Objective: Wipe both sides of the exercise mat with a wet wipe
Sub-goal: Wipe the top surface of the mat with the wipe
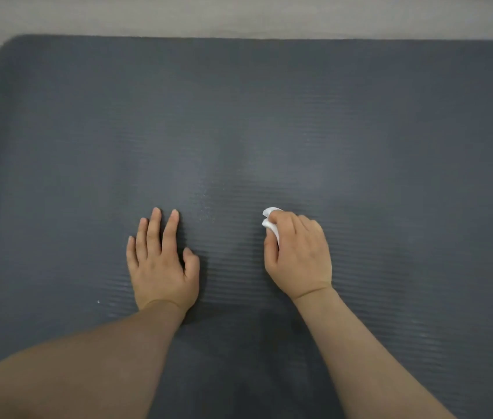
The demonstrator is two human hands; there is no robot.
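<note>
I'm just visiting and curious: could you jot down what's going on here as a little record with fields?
surface: dark grey ribbed exercise mat, flat on a pale floor
left hand: flat on the mat, fingers straight, holding nothing
right hand: fingers curled round a white wet wipe, pressed to the mat
wipe: bunched, mostly hidden under the fingers
mat corner: rounded, far left

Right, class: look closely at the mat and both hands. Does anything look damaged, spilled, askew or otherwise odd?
Nothing serious. The exercise mat lies flat and undamaged. One tiny white speck sits left of the left hand, and a paler patch shows ahead of the wet wipe in the right hand.
</note>
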